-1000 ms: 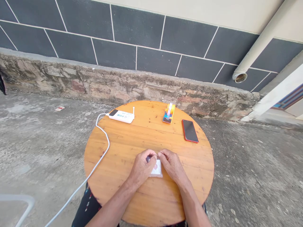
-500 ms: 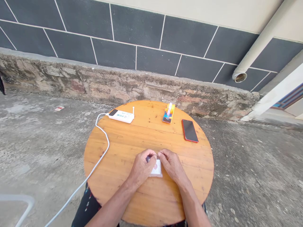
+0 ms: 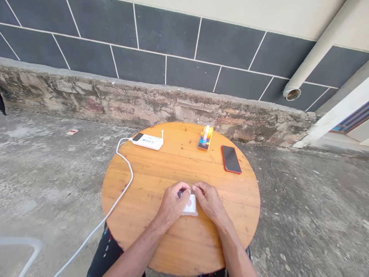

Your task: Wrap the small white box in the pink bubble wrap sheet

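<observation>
A small whitish packet [image 3: 190,209] with a pinkish round mark lies on the round wooden table [image 3: 178,246] between my hands. It looks wrapped in clear plastic; what is in it I cannot make out. My left hand [image 3: 172,203] is closed in a pinch at the packet's upper left, covering that corner. Something small and dark shows between its thumb and index finger. Thumb and index finger of my right hand [image 3: 211,199] are pinched together by the packet's upper right edge. Whether they grip its edge or something thinner is hidden.
Toward the back stands a yellow and blue tape dispenser [image 3: 205,138]. A red-edged phone [image 3: 231,159] lies at the right. On the left is a white device with an antenna [image 3: 148,141], its white cable [image 3: 131,169] running over the table edge. A stone-based wall [image 3: 161,104] rises behind.
</observation>
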`<state>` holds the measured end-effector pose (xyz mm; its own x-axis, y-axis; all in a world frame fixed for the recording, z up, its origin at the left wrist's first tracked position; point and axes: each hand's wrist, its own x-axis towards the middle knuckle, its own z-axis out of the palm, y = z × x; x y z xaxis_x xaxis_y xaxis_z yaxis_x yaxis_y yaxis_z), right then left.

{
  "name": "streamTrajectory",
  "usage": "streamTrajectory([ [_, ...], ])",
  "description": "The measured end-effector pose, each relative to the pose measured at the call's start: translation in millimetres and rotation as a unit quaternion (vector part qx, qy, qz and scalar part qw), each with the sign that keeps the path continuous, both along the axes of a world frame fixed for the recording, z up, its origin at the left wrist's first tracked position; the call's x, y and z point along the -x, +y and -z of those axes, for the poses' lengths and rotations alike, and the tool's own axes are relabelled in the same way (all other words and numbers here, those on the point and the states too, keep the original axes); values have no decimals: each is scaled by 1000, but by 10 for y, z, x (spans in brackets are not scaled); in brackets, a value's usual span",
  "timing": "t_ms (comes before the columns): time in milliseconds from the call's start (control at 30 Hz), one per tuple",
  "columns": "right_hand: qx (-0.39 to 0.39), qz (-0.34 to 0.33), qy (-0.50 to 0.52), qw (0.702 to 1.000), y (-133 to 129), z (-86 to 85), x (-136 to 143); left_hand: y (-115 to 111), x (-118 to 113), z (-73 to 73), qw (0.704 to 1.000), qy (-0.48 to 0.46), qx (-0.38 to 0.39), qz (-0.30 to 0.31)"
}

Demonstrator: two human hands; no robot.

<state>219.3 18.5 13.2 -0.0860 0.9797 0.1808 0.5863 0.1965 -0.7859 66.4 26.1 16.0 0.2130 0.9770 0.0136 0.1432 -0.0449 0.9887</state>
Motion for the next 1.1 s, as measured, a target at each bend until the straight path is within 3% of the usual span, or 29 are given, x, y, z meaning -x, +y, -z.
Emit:
streamTrajectory([
  [767,-2,-5,8,1000,-4,-27,3,29,38,74,998,-63,21,10],
  [933,13,-15,53,998,10,-3,-31,66,128,33,998,-47,21,27],
  [1100,19,-24,100,995,6,-20,-70,18,294,-22,999,43,28,15],
])
